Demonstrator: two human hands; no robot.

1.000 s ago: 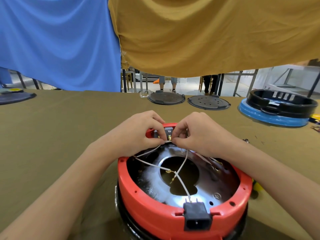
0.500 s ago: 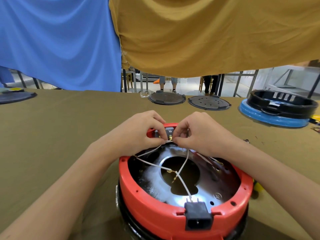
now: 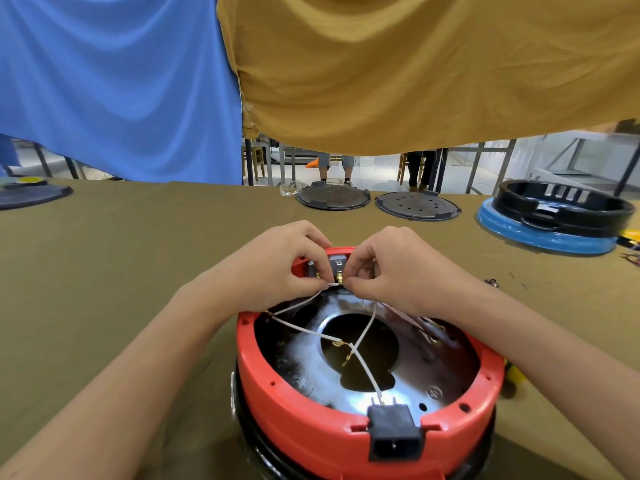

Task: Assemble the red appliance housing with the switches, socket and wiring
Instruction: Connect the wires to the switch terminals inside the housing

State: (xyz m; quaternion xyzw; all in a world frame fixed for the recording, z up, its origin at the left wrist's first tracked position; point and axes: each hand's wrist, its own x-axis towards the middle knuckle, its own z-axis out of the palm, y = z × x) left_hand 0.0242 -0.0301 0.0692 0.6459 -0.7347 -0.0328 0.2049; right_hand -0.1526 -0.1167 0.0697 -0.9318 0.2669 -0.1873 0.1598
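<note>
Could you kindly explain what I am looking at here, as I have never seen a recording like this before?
There is no machine at work: a person wears a camera on the head, so the one picture looks forward and down at their own two arms. In front of them, on a table covered with olive cloth, stands a round red housing with a shiny metal plate inside and a black socket clipped into its near rim. At the far rim, the left hand and the right hand both pinch a thin white wire at a small switch, seemingly fitting its end onto a terminal. More white wires cross the inside. Farther back lie two dark round lids and a black ring on a blue base. Blue and mustard cloths hang behind.
</note>
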